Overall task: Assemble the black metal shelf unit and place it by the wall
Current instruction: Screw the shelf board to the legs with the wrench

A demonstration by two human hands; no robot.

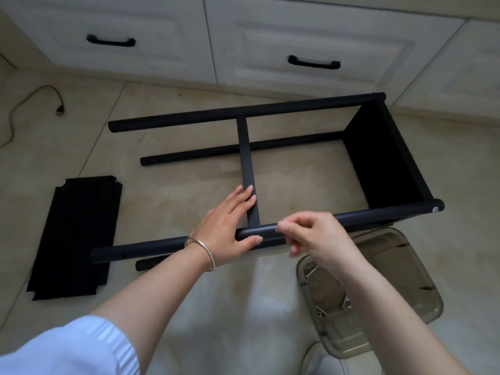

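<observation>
Left hand: fingers straight on the crossbar, thumb under the near pole. Right hand: blurred, fingertips pinched at that pole; contents unclear. Shelf frame lying on floor.

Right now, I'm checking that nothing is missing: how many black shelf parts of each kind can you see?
Round poles: 4
Fitted end panel: 1
Middle cross strip: 1
Loose panel stack: 1 (the number of sheets in it cannot be told)
Total: 7
</observation>
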